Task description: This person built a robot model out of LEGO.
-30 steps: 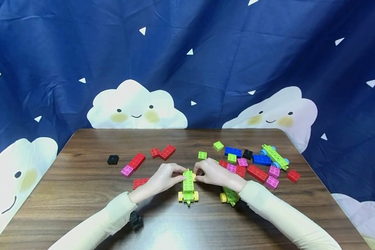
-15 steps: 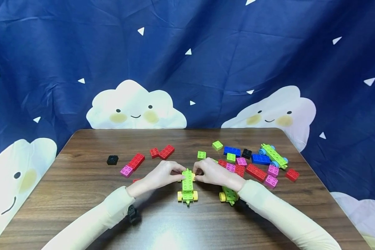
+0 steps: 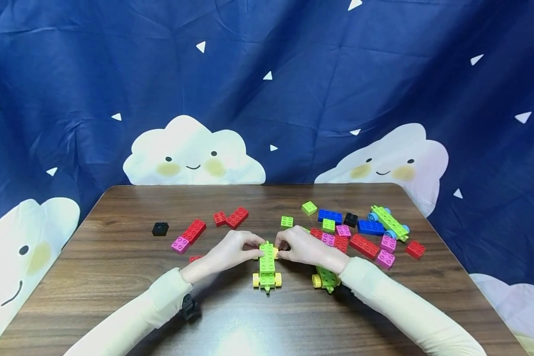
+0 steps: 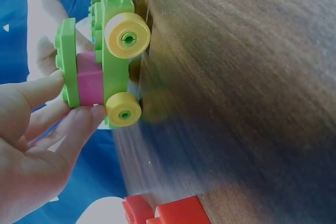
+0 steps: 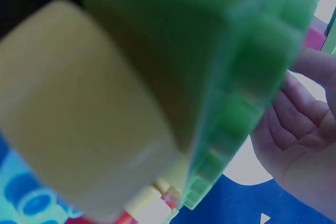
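A toy car [image 3: 267,280] stands mid-table, pointing away from me. It has a green base with yellow wheels [image 4: 124,109], a pink brick [image 4: 90,81] on that base and a long green brick [image 4: 69,61] on top. My left hand [image 3: 232,248] grips its far end from the left, with the thumb at the green brick and fingers by the pink one. From the right, my right hand [image 3: 306,246] pinches the same end; its fingertips are partly hidden. Close up in the right wrist view is a second green wheeled base [image 5: 236,87], under my right forearm.
On the right lie a red brick [image 3: 365,245], a blue brick [image 3: 371,227], several other bricks and a green base with blue wheels [image 3: 389,222]. Red bricks [image 3: 238,217], a pink brick [image 3: 180,244] and a black brick [image 3: 160,228] lie on the left.
The hands and the toy car hold nearly the same place. My left forearm has shifted slightly left, covering more of the red brick beside it.
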Action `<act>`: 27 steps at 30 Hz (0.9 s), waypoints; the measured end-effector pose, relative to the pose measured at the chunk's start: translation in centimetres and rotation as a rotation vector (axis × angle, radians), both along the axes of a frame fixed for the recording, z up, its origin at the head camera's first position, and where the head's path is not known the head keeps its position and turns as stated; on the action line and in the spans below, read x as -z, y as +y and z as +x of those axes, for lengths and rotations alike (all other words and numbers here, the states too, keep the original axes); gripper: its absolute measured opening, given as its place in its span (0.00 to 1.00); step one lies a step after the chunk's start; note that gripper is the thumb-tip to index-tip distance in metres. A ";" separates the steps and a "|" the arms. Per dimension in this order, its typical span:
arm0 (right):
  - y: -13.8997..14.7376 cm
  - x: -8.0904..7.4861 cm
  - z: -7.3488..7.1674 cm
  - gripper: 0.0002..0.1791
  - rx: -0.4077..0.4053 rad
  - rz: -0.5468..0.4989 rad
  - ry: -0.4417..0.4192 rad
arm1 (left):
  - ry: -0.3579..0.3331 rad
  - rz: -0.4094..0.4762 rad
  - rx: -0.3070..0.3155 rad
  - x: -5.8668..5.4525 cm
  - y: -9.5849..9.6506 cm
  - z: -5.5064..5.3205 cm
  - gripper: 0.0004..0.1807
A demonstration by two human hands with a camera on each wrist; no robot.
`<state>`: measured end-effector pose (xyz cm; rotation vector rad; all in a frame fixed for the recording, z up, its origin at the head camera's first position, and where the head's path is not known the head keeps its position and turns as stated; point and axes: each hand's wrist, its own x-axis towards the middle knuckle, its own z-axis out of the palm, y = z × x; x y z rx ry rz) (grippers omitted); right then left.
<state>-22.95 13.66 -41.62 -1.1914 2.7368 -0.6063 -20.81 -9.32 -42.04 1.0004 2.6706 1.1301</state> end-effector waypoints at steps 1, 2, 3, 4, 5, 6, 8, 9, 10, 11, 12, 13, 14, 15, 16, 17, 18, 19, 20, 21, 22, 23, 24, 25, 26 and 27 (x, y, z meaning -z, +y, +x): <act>0.0 0.0 0.0 0.04 0.001 -0.001 0.000 | 0.005 0.001 -0.001 0.0 0.0 0.0 0.15; 0.0 0.0 0.0 0.05 0.001 -0.001 0.001 | 0.007 0.001 -0.003 0.0 0.0 0.0 0.15; 0.0 0.0 0.0 0.05 0.003 0.000 0.002 | 0.011 0.001 -0.004 0.0 0.0 0.0 0.15; 0.0 0.0 0.0 0.05 0.003 0.000 0.001 | 0.014 0.003 -0.004 0.0 0.0 0.1 0.15; 0.0 0.0 0.0 0.05 0.003 0.000 0.002 | 0.017 0.003 -0.005 0.0 0.0 0.1 0.15; 0.0 0.0 0.0 0.05 0.002 0.000 0.002 | 0.020 0.004 -0.005 0.0 0.0 0.1 0.15; 0.0 0.0 0.1 0.05 0.003 0.001 0.001 | 0.021 0.004 -0.007 0.1 0.0 0.1 0.15; 0.0 0.0 0.1 0.05 0.004 0.001 0.001 | 0.022 0.004 -0.007 0.1 0.0 0.1 0.15; 0.0 0.0 0.1 0.05 0.004 0.000 -0.001 | 0.022 0.004 -0.008 0.1 0.0 0.1 0.15; 0.0 0.0 0.1 0.05 0.005 0.000 -0.001 | 0.023 0.004 -0.008 0.1 0.0 0.1 0.15; -0.1 0.0 0.1 0.05 0.006 0.000 -0.001 | 0.022 0.005 -0.008 0.1 0.0 0.1 0.15; 0.0 0.0 0.1 0.05 0.006 0.001 -0.002 | 0.022 0.006 -0.008 0.1 0.0 0.1 0.15; 0.0 0.0 0.1 0.05 0.007 0.002 -0.003 | 0.020 0.008 -0.007 0.1 0.0 0.2 0.15; 0.0 0.0 0.1 0.05 0.007 0.003 -0.004 | 0.018 0.010 -0.006 0.1 0.0 0.2 0.15; 0.0 0.0 0.1 0.05 0.007 0.004 -0.005 | 0.019 0.012 -0.005 0.1 0.0 0.2 0.15; 0.0 0.0 0.1 0.05 0.006 0.006 -0.005 | 0.020 0.014 -0.004 0.1 -0.1 0.2 0.15; 0.0 0.0 0.1 0.05 0.007 0.008 -0.006 | 0.023 0.015 -0.002 0.1 -0.1 0.2 0.15; 0.0 0.0 0.1 0.06 0.007 0.009 -0.007 | 0.028 0.017 0.002 0.1 -0.1 0.2 0.15; 0.0 0.0 0.1 0.06 0.007 0.009 -0.008 | 0.032 0.018 0.006 0.1 -0.1 0.2 0.15; 0.0 0.0 0.1 0.06 0.007 0.010 -0.008 | 0.037 0.019 0.009 0.1 -0.1 0.2 0.15; 0.0 0.0 0.1 0.06 0.007 0.010 -0.007 | 0.044 0.019 0.014 0.1 -0.2 0.2 0.15; 0.0 0.0 0.1 0.06 0.007 0.011 -0.006 | 0.051 0.018 0.018 0.1 -0.3 0.2 0.15; 0.0 0.0 0.1 0.06 0.007 0.012 -0.005 | 0.056 0.018 0.022 0.0 -0.4 0.1 0.16; 0.0 0.0 0.1 0.06 0.006 0.013 -0.003 | 0.058 0.018 0.022 0.0 -0.5 0.1 0.16; 0.0 0.1 0.1 0.06 0.006 0.014 -0.001 | 0.061 0.018 0.020 -0.2 -0.6 0.0 0.17; 0.0 0.1 0.1 0.06 0.006 0.016 0.001 | 0.067 0.013 0.012 -0.3 -0.8 -0.2 0.18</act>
